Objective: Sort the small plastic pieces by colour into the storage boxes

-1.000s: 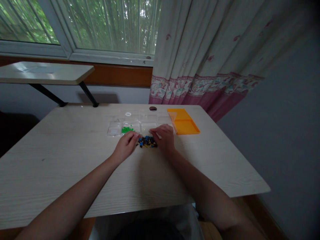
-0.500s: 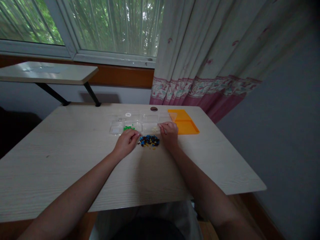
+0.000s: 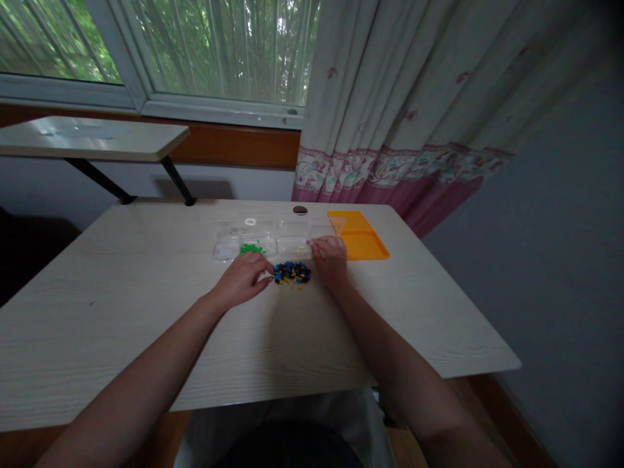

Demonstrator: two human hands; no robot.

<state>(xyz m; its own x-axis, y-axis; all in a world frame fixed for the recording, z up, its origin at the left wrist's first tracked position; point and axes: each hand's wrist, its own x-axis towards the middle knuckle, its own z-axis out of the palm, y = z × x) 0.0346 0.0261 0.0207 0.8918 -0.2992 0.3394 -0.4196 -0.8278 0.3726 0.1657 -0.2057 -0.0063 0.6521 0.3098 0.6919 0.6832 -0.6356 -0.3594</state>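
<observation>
Clear tray (image 3: 277, 247) hard to make out, edges faint; R hand (image 3: 331, 260) hides part of its near R side. R fingertips look pinched, can't tell if w/ a piece. L hand (image 3: 244, 278) partly blocks view of green bits (image 3: 251, 248) in tray; L fingers slightly parted at L edge of pile (image 3: 292, 273). Pile's pcs (blue, dk, yellow) too small for exact shapes. Pile's on counter (image 3: 146, 318), just nr side of tray, btwn hands; long axis L–R, same as tray's. Orange tray (image 3: 365, 246) to R, long axis pointing away. Counter pale, wood-grain; window (image 3: 219, 58) & floral curtain (image 3: 361, 91) behind.
</observation>
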